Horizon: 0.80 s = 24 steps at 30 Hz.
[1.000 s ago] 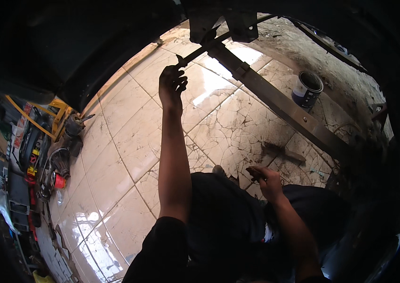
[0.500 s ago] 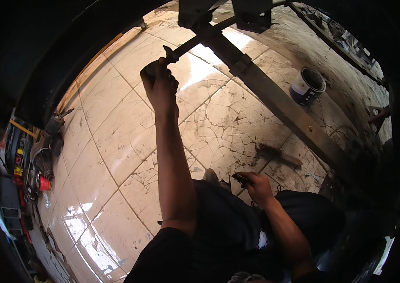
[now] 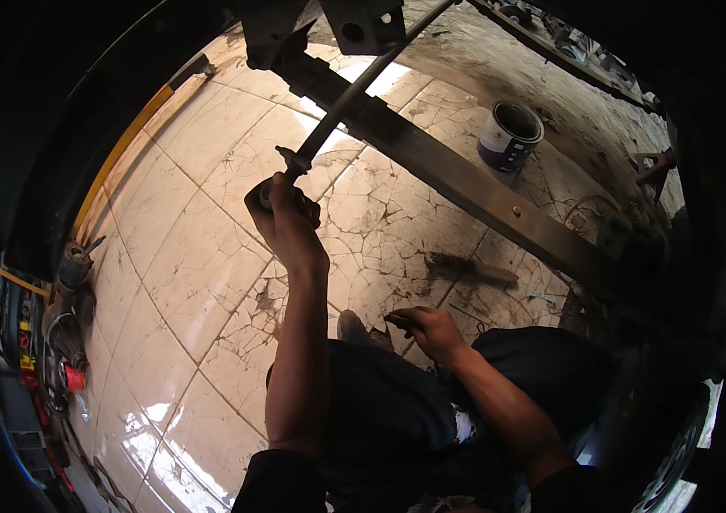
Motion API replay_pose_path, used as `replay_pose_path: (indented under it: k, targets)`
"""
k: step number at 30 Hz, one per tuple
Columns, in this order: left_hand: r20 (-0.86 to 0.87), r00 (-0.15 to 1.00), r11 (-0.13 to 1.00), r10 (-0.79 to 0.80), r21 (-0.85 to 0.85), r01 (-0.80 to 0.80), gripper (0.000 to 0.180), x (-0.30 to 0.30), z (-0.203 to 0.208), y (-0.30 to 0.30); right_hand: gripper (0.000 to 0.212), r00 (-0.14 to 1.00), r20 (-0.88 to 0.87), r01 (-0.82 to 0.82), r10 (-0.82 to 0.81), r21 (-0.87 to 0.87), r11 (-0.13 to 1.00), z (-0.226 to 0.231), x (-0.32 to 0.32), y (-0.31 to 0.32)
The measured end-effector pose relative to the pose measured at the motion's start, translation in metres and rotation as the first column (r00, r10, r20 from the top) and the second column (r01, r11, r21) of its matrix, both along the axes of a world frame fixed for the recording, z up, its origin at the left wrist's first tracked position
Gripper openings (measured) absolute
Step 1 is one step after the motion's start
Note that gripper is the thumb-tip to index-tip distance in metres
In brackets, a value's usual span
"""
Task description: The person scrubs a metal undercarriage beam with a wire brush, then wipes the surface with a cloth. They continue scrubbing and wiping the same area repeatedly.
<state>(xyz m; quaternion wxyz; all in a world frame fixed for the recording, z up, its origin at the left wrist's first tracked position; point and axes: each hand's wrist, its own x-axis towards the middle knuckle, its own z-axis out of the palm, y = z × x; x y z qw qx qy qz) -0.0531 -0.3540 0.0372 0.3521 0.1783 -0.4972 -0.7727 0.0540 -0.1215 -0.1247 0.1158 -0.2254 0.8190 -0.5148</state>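
My left hand [image 3: 288, 218] is closed round the near end of a dark tie rod [image 3: 348, 101], just below a clamp [image 3: 294, 160] with a bolt through it. Its grip hides the rod's tip. The rod slants up and away, crossing a long metal beam [image 3: 457, 167]. Above my lap, my right hand [image 3: 433, 332] is apart from the rod, its fingers drawn together. Something dark may be between the fingertips, but it is too small and shadowed to name.
A paint can [image 3: 510, 137] stands beyond the beam. On the cracked tile floor [image 3: 200, 231] lies a dirty brush [image 3: 472, 271]. Tools and dark metal parts [image 3: 68, 299] line the left side, near a yellow bar [image 3: 123, 162]. Dark vehicle parts frame the view.
My left hand and the rod's end have come closer to me, and the rod slants more steeply against the beam. The whole view has shifted a little. My right hand stays above my lap.
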Motion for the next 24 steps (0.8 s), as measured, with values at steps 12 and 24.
replay_pose_path:
  k: [12, 24]
  targets:
    - [-0.053, 0.980, 0.961, -0.191, 0.191, 0.198, 0.035, 0.005, -0.031, 0.001, 0.028, 0.994, 0.102, 0.028, -0.033, 0.049, 0.998, 0.005, 0.003, 0.002]
    - [-0.178, 0.923, 0.826, -0.340, 0.414, 0.384, 0.079, -0.004, -0.037, -0.014, 0.011, 0.832, 0.284, 0.553, -0.477, -0.361, 0.751, 0.043, 0.011, -0.006]
